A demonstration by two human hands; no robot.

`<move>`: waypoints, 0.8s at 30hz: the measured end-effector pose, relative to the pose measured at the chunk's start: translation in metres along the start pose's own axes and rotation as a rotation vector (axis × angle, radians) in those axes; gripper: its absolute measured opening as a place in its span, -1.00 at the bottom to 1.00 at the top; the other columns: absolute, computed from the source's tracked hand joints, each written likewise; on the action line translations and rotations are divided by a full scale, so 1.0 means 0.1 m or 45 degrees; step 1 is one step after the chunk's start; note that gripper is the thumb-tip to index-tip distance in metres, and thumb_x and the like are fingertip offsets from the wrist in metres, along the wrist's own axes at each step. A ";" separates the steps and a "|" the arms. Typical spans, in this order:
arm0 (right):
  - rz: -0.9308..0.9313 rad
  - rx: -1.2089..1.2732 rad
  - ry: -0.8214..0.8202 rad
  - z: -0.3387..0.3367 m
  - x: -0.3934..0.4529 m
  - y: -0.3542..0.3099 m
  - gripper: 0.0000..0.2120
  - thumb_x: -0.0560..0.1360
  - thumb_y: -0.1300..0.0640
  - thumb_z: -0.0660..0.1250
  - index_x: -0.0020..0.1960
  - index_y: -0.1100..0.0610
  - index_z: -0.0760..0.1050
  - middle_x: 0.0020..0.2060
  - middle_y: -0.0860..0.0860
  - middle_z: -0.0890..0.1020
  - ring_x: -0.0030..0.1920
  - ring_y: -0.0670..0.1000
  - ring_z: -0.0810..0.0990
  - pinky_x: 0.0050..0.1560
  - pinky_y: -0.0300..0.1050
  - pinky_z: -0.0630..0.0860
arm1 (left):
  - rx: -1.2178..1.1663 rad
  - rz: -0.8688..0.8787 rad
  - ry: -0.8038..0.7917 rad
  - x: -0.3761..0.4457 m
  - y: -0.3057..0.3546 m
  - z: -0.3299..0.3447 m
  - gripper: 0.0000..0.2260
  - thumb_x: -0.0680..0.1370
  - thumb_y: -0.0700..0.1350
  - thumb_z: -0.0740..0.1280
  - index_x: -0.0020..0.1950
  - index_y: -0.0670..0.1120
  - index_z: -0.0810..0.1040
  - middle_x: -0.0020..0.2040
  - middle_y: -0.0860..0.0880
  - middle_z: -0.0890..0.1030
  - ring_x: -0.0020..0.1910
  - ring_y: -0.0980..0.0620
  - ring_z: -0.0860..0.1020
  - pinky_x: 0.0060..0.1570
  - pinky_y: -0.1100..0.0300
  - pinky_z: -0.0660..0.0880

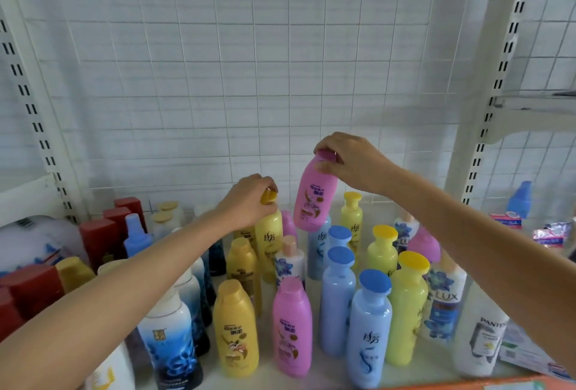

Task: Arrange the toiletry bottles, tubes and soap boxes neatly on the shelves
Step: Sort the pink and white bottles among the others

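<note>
Holding a pink bottle (314, 196) by its cap, our right hand (349, 162) has it lifted clear of the shelf (330, 371), tilted, fingers curled round the purple top. We take that raised bottle as our landmark. Just left of it and lower, our left hand (249, 199) grips the cap of a tall yellow bottle (269, 246) standing upright on the shelf. Below the landmark we count two more pink bottles with plain caps: one at the front (291, 327), one to the right (424, 243), mostly hidden. Below and right stand three blue bottles with blue caps (371, 330) and three pale yellow ones (406, 308). Below and left stand two gold bottles (235, 330). Far left of it sit several dark red containers (99, 240); we cannot count them surely.
</note>
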State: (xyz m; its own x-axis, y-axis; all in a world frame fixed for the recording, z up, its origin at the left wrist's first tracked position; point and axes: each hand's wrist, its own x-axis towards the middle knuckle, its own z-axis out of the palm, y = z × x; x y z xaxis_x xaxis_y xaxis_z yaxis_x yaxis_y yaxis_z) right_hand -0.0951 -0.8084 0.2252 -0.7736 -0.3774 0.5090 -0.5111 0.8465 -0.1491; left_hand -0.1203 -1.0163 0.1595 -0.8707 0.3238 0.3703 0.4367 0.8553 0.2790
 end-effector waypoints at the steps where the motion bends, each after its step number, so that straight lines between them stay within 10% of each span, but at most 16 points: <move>1: -0.005 -0.003 -0.064 0.06 0.04 0.00 -0.73 0.52 0.11 0.27 0.18 0.17 0.46 0.07 0.07 0.52 0.07 0.05 0.45 0.03 -0.20 0.31 | -0.008 -0.003 0.053 -0.01 -0.02 -0.06 -0.72 0.49 -0.09 0.33 0.19 -0.06 0.49 0.10 -0.07 0.51 0.04 -0.01 0.47 -0.03 0.21 0.36; 13: -0.054 -0.126 -0.757 1.04 0.29 0.00 -0.67 0.50 0.11 0.30 0.24 0.18 0.44 0.15 0.10 0.54 0.12 0.07 0.46 0.00 -0.23 0.30 | 0.069 0.011 0.445 -0.12 -0.19 -0.54 -0.73 0.53 0.00 0.29 0.19 -0.08 0.47 0.08 -0.01 0.46 -0.06 0.09 0.41 -0.06 0.25 0.30; 24: -0.185 -0.219 -0.833 1.31 0.39 -0.02 -0.64 0.51 0.08 0.27 0.27 0.17 0.43 0.16 0.12 0.55 0.16 0.09 0.48 0.08 -0.14 0.37 | -0.063 0.028 0.459 -0.08 -0.20 -0.56 -0.74 0.51 -0.03 0.32 0.16 -0.08 0.50 0.06 -0.02 0.47 -0.03 0.09 0.43 -0.04 0.27 0.34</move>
State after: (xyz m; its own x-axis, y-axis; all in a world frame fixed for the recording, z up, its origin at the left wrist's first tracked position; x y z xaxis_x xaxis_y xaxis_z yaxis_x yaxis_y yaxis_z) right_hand -0.1733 -0.8738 0.1347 -0.7964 -0.5945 -0.1106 -0.6016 0.7975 0.0459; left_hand -0.1092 -1.0585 0.2000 -0.7288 0.1712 0.6630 0.4727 0.8263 0.3062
